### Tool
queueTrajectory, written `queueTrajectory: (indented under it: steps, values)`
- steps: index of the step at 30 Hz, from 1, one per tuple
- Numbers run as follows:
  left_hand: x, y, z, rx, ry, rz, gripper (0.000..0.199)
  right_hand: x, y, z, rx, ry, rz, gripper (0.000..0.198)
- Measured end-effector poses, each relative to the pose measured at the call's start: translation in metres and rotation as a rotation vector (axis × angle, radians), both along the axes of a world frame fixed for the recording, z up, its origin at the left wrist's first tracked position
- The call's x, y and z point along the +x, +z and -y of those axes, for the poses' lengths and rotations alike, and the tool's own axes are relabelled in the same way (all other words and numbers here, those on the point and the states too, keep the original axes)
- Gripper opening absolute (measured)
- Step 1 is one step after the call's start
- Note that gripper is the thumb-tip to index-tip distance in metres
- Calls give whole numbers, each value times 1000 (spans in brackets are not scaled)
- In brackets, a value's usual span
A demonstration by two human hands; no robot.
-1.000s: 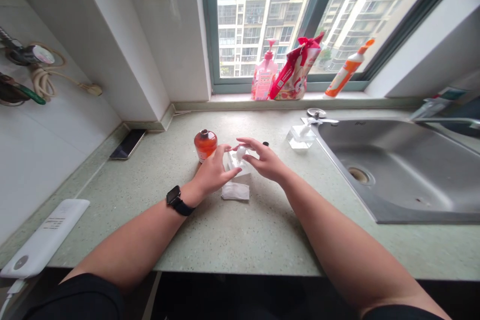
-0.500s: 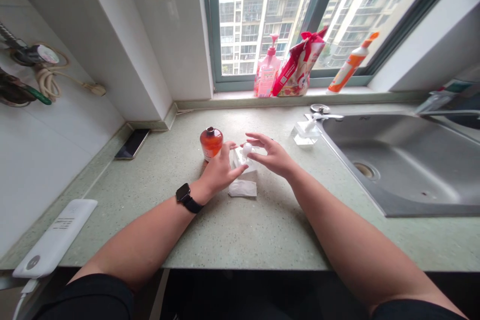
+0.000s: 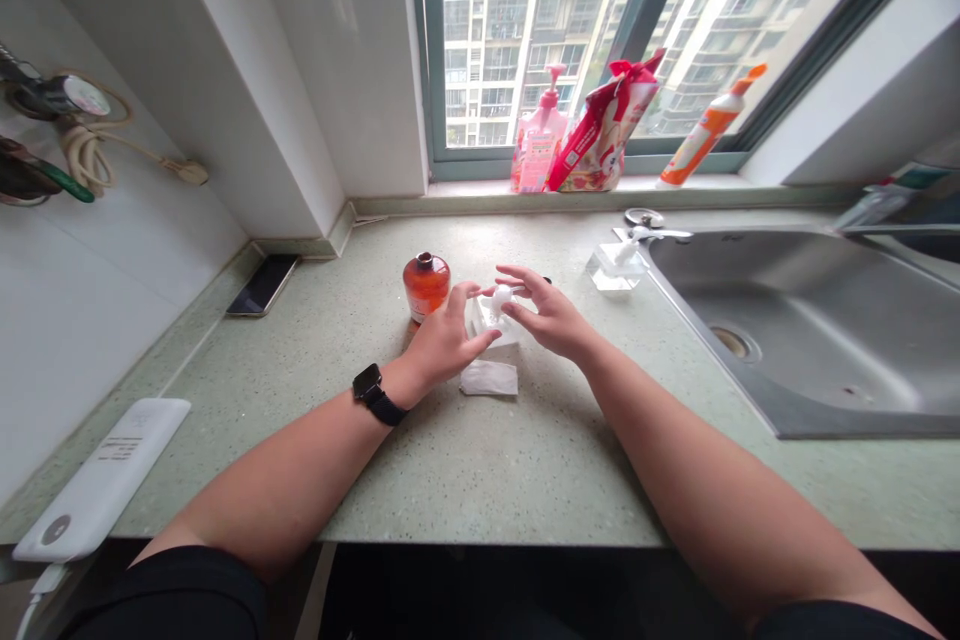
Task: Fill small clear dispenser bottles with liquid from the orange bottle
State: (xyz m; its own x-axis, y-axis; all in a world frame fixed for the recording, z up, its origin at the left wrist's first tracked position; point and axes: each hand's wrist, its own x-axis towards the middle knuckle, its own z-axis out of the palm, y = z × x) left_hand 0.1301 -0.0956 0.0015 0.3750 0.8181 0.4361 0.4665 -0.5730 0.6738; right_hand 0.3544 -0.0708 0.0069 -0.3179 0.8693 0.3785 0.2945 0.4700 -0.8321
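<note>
Between my hands a clear square bottle (image 3: 510, 333) stands on the counter with a white pump head (image 3: 500, 298) at its top. My left hand (image 3: 448, 335) reaches around the bottle's left side, thumb at the near side and fingers behind, partly hidden. My right hand (image 3: 546, 315) has its thumb and fingers bent around the white pump head. Just left of the bottle is an amber bottle (image 3: 426, 285) with an uncapped neck, partly behind my left hand. A folded white tissue (image 3: 490, 378) lies in front of the clear bottle.
A second clear bottle (image 3: 616, 268) with a white pump stands beside the steel sink (image 3: 825, 330). A phone (image 3: 262, 285) and a white power bank (image 3: 105, 475) lie on the left. A pink pump bottle (image 3: 538, 145), red bag (image 3: 604, 135) and orange-white bottle (image 3: 709, 135) line the sill.
The view has shifted slightly. Both hands stay around the clear bottle and its pump head, in nearly the same pose.
</note>
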Motion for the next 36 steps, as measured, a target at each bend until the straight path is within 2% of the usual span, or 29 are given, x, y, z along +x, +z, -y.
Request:
queueTrajectory:
  steps: [7,12,14,18,21,24,26,30,32,36]
  values:
    - [-2,0,-1,-17,-34,-12,66,7,0,-4,-36,115,23,57]
    - [0,3,3,-27,-21,-11,62,18,2,-7,-126,120,-67,66]
    - [1,3,3,-31,-17,-17,62,28,5,-9,-173,135,-134,63]
    - [1,2,2,-33,-10,-21,62,42,11,-13,-109,25,-271,53]
    - [1,1,1,-29,-10,-22,62,36,11,-11,-144,-1,-268,61]
    - [1,1,1,-25,-13,-23,62,24,7,-7,-209,109,-227,68]
    - [1,2,2,-25,-12,-24,63,21,5,-7,-196,138,-199,69]
    - [1,4,3,-40,-3,-37,62,27,5,-12,-106,-19,-196,57]
    - [1,4,3,-49,0,-42,62,30,5,-13,-104,-56,-208,57]
    - [1,4,3,-44,-4,-45,61,26,4,-9,-153,101,-169,69]
